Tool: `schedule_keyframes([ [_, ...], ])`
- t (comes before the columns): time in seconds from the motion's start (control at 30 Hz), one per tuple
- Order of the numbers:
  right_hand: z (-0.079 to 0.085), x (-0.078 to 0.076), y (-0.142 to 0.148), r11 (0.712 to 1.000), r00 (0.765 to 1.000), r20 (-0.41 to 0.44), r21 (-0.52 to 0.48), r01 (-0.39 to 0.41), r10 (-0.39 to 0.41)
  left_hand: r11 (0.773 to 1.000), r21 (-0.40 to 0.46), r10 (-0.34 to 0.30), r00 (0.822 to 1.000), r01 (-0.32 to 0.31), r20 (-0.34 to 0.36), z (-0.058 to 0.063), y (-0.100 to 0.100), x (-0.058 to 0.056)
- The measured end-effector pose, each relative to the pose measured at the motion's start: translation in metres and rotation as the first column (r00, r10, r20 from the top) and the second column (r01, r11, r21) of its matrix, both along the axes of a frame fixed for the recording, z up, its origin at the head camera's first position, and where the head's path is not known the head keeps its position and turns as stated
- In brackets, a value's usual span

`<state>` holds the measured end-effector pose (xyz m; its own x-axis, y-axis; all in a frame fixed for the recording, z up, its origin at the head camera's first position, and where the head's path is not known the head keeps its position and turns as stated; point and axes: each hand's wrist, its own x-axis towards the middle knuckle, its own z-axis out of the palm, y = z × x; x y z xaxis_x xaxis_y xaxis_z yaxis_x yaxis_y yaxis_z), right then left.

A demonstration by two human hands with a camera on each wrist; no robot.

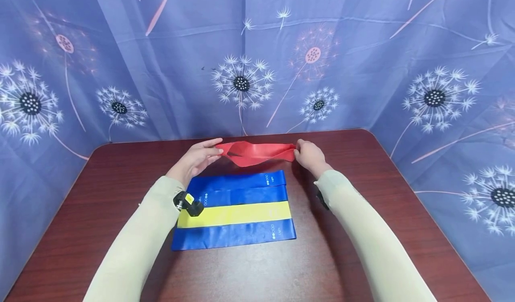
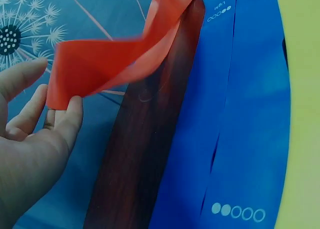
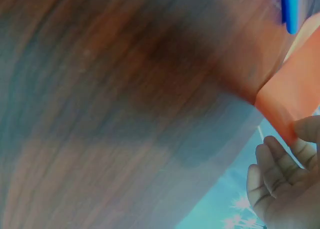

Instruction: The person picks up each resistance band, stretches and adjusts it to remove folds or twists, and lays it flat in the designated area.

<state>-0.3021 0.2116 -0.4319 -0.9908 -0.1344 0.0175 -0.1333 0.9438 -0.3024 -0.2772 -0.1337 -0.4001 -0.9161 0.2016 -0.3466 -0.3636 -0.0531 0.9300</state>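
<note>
A red resistance band spans the gap between both hands near the back of the table, its loop partly open and folded. My left hand supports one end with relaxed fingers; in the left wrist view the thumb stands away from the red band, and a fingertip shows in front of its lower edge. At the other end, my right hand pinches the band between thumb and index finger. In the right wrist view the other fingers are spread below the red band.
Flat blue resistance bands, some printed "Light", lie side by side in front of the hands. A yellow band lies among them. The dark wooden table meets a blue dandelion-print curtain at the back and sides.
</note>
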Motion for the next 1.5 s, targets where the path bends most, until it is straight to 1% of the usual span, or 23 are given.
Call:
schedule_keyframes([
  [0.1,-0.001,0.002,0.000,1.000,1.000,0.007,0.000,-0.003,0.003,1.000,-0.015,-0.007,1.000,0.006,-0.019,0.000,-0.001,0.000],
  [0.23,0.000,0.004,-0.003,1.000,1.000,-0.005,0.016,-0.008,0.008,0.998,-0.057,0.022,1.000,-0.023,-0.018,0.000,-0.001,0.000],
  [0.3,0.000,0.004,-0.004,0.999,1.000,-0.003,0.037,-0.003,0.003,0.997,-0.069,0.026,1.000,-0.027,-0.015,-0.001,-0.001,0.001],
  [0.4,-0.001,0.004,-0.003,0.999,1.000,0.011,0.050,0.021,-0.022,0.996,-0.094,0.002,1.000,-0.005,-0.026,-0.002,-0.001,0.002],
  [0.47,-0.001,0.003,-0.003,0.998,0.999,0.021,0.043,0.039,-0.040,0.992,-0.128,-0.021,0.999,0.016,-0.038,-0.002,-0.001,0.002],
  [0.57,-0.001,0.003,-0.002,0.999,0.998,0.047,0.029,0.041,-0.042,0.978,-0.201,-0.060,0.997,0.048,-0.052,-0.003,-0.002,0.003],
  [0.63,-0.002,0.004,-0.002,0.999,0.997,0.065,0.036,0.027,-0.029,0.968,-0.239,-0.088,0.995,0.073,-0.051,-0.003,-0.003,0.003],
  [0.73,-0.003,0.004,-0.003,0.997,0.995,0.096,0.074,-0.004,-0.003,0.953,-0.283,-0.129,0.991,0.112,-0.044,-0.004,-0.005,0.004],
  [0.83,-0.004,0.005,-0.004,0.995,0.994,0.111,0.099,-0.016,0.005,0.942,-0.307,-0.155,0.987,0.135,-0.042,-0.004,-0.006,0.005],
  [0.93,-0.004,0.006,-0.006,0.994,0.993,0.120,0.113,-0.003,-0.010,0.924,-0.351,-0.169,0.985,0.149,-0.027,-0.005,-0.006,0.007],
  [1.03,-0.002,0.006,-0.006,0.994,0.991,0.126,0.109,0.028,-0.041,0.903,-0.398,-0.172,0.985,0.162,0.013,-0.007,-0.005,0.009],
  [1.13,0.001,0.006,-0.004,0.993,0.989,0.131,0.103,0.055,-0.068,0.891,-0.420,-0.167,0.985,0.171,0.049,-0.009,-0.006,0.011],
  [1.2,0.003,0.006,-0.002,0.995,0.987,0.136,0.066,0.074,-0.083,0.889,-0.425,-0.156,0.985,0.170,0.067,-0.011,-0.007,0.011],
  [1.23,0.003,0.005,0.000,0.996,0.987,0.137,0.031,0.083,-0.086,0.887,-0.428,-0.157,0.985,0.170,0.067,-0.011,-0.008,0.011],
  [1.3,0.004,0.005,0.004,0.991,0.984,0.151,-0.082,0.108,-0.095,0.879,-0.446,-0.154,0.985,0.170,0.073,-0.010,-0.010,0.012],
  [1.33,0.004,0.005,0.006,0.979,0.981,0.166,-0.159,0.128,-0.101,0.880,-0.444,-0.155,0.985,0.171,0.072,-0.010,-0.011,0.012],
  [1.37,0.004,0.005,0.007,0.959,0.978,0.181,-0.240,0.148,-0.105,0.882,-0.440,-0.152,0.986,0.169,0.073,-0.010,-0.012,0.012],
  [1.4,0.004,0.005,0.008,0.934,0.975,0.196,-0.317,0.167,-0.108,0.884,-0.436,-0.152,0.986,0.169,0.073,-0.009,-0.013,0.012],
  [1.47,0.003,0.004,0.009,0.871,0.965,0.236,-0.444,0.212,-0.114,0.888,-0.429,-0.150,0.986,0.166,0.071,-0.008,-0.015,0.012],
  [1.5,0.003,0.003,0.010,0.840,0.959,0.258,-0.490,0.234,-0.116,0.891,-0.424,-0.149,0.986,0.164,0.069,-0.008,-0.016,0.012],
])
